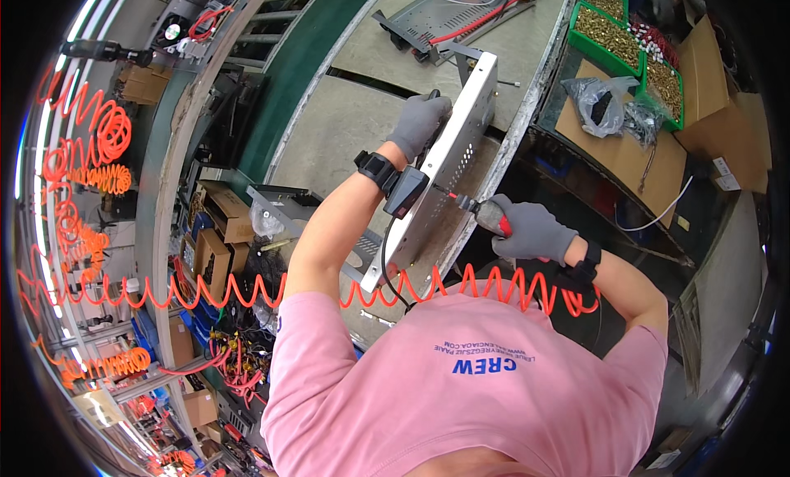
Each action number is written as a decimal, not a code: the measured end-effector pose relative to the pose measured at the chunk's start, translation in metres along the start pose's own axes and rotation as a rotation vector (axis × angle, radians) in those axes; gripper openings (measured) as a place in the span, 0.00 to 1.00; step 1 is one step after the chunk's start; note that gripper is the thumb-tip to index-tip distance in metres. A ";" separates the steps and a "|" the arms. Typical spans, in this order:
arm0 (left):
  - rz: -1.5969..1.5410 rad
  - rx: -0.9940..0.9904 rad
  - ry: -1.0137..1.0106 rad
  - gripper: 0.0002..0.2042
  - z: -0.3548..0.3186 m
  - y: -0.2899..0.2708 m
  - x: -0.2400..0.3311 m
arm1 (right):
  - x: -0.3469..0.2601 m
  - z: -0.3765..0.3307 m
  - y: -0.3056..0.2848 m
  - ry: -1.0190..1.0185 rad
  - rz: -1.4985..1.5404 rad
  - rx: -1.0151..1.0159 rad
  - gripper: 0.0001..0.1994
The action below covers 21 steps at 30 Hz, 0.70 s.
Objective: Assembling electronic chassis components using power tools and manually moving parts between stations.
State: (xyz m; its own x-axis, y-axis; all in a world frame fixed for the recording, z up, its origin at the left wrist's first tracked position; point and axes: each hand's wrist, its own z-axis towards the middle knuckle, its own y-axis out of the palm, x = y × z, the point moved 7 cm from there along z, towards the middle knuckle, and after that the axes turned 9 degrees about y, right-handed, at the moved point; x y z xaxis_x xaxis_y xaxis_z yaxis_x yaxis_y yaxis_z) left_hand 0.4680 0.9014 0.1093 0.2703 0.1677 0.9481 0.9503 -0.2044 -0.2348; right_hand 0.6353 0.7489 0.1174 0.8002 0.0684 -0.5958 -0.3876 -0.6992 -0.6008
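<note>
My left hand (421,125), in a grey glove, is closed at the upper side of a white metal chassis (461,107) tilted up on edge; its fingertips are partly hidden. A black box-shaped part (406,192) with a cable sits against the chassis by my wrist. My right hand (535,232), also gloved, is wrapped round a power screwdriver (491,217) with a red part at its grip. Its bit points left at the perforated face of the chassis; I cannot tell whether the tip touches a screw.
An orange coiled air hose (263,291) stretches across in front of my chest. Another metal chassis with a red cable (477,23) lies farther along the workbench (329,119). On the right are green bins (605,37) of brass-coloured parts, a plastic bag (598,105) and a cardboard box (712,107).
</note>
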 end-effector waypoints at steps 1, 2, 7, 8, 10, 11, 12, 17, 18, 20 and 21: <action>0.016 -0.003 0.010 0.11 -0.001 0.000 0.002 | 0.001 0.000 0.001 -0.002 -0.006 -0.001 0.30; 0.012 0.002 0.012 0.11 -0.001 -0.001 0.000 | 0.001 0.001 0.002 -0.002 0.005 0.004 0.30; 0.111 -0.021 0.096 0.14 0.000 -0.003 0.005 | 0.000 0.002 0.003 -0.008 -0.053 0.034 0.30; 0.107 -0.016 0.098 0.14 -0.003 -0.002 0.009 | 0.000 0.001 0.003 0.007 -0.048 0.043 0.29; -0.063 -0.032 -0.029 0.15 -0.009 0.001 0.011 | 0.001 0.000 0.003 0.018 -0.053 0.051 0.29; -0.195 -0.063 -0.045 0.16 0.000 0.000 -0.005 | 0.000 0.000 0.004 0.016 -0.059 0.055 0.29; -0.200 -0.045 -0.040 0.16 0.006 -0.008 -0.021 | -0.002 0.000 0.005 0.014 -0.065 0.059 0.30; -0.562 -0.067 -0.135 0.16 0.002 -0.021 -0.022 | -0.003 -0.001 0.004 0.018 -0.037 0.066 0.31; -0.580 -0.041 -0.117 0.15 0.001 -0.027 -0.022 | -0.003 -0.002 0.003 0.038 -0.032 0.062 0.31; -0.592 -0.011 -0.106 0.15 -0.004 -0.031 -0.018 | -0.003 -0.002 0.004 0.031 -0.046 0.069 0.31; -0.581 -0.017 -0.118 0.15 -0.006 -0.032 -0.018 | -0.002 -0.002 0.004 0.031 -0.049 0.081 0.31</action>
State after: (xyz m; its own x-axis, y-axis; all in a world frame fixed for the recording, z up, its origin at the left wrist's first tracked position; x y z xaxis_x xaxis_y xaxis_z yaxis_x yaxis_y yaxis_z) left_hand 0.4318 0.8988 0.1013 -0.2774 0.3629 0.8896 0.9454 -0.0619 0.3200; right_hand 0.6330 0.7448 0.1172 0.8323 0.0786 -0.5488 -0.3823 -0.6355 -0.6708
